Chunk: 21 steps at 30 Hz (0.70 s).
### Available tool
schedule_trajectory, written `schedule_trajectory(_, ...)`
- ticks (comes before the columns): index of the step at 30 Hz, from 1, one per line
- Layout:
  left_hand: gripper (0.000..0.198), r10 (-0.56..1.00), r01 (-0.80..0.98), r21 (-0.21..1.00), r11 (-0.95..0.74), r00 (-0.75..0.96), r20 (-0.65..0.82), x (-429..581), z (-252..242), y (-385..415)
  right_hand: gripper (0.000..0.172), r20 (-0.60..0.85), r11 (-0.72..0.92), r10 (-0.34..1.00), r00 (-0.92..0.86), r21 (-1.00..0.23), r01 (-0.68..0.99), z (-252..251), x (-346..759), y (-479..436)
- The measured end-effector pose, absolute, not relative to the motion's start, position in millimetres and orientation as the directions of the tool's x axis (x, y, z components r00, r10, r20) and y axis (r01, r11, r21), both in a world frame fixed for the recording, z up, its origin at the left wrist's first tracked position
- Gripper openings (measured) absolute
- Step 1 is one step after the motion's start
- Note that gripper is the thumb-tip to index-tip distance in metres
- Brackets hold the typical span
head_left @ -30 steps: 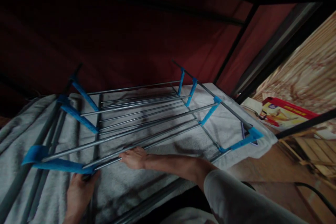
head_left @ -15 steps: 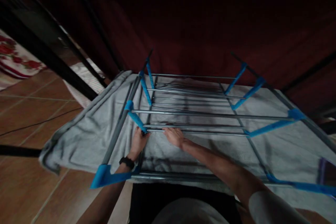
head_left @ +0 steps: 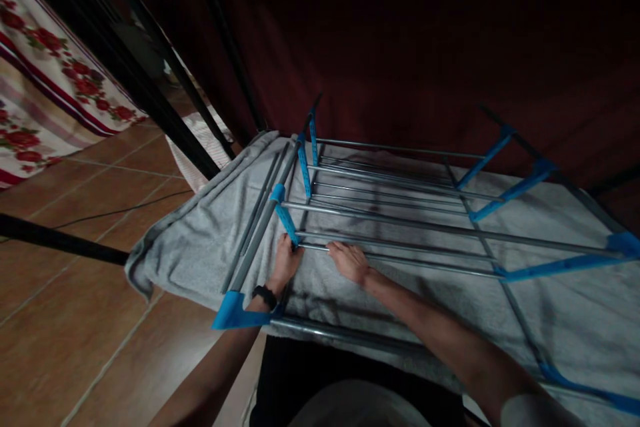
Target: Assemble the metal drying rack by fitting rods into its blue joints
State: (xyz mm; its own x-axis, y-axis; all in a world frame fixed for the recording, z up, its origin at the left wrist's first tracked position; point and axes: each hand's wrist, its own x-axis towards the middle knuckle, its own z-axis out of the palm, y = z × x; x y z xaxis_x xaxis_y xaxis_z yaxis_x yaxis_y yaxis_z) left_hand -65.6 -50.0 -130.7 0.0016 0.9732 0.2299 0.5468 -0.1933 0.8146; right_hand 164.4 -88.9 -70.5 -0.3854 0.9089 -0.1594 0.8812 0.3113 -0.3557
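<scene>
A rack frame (head_left: pixel 395 216) of grey metal tubes with blue plastic brackets lies over a grey blanket in front of me. My left hand (head_left: pixel 287 260), a black band on its wrist, is closed around the lower end of a blue bracket (head_left: pixel 286 223) on the rack's left side. Just right of it, my right hand (head_left: pixel 349 261) grips a thin metal rod (head_left: pixel 425 263) near the rod's left end. That rod's left end meets the bracket at my left fingers, which partly hide the joint. A second thin rod runs parallel just behind it.
Loose grey tubes (head_left: pixel 254 217) lie on the blanket (head_left: pixel 180 247) left of the frame. Dark posts (head_left: pixel 65 240) stand at the left over a tiled floor (head_left: pixel 115 320) with a thin cable. Dark red cloth (head_left: pixel 400 47) hangs behind; a floral cloth (head_left: pixel 65 80) hangs far left.
The view has swung left, so the rack appears further right and more floral cloth shows. Both hands keep about the same places on the bracket and rod.
</scene>
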Motion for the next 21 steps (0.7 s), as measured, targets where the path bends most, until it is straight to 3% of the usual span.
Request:
schedule_trajectory(5, 0.028, 0.977, 0.508, 0.840, -0.191, 0.012, 0.215, -65, -131, -50, 0.038, -0.168, 0.314, 0.906, -0.389, -0.350, 0.882, -71, 165, -87)
schedule_trajectory(12, 0.020, 0.981, 0.493, 0.854, -0.164, -0.007, 0.193, -62, -121, -53, 0.039, -0.183, 0.265, 0.909, -0.375, -0.443, 0.856, -62, 165, -84)
schedule_trajectory(21, 0.012, 0.982, 0.556, 0.822, -0.122, -0.051, 0.181, -60, -113, -55, 0.038, -0.164, 0.251, 0.919, -0.357, -0.455, 0.854, -66, 163, -82)
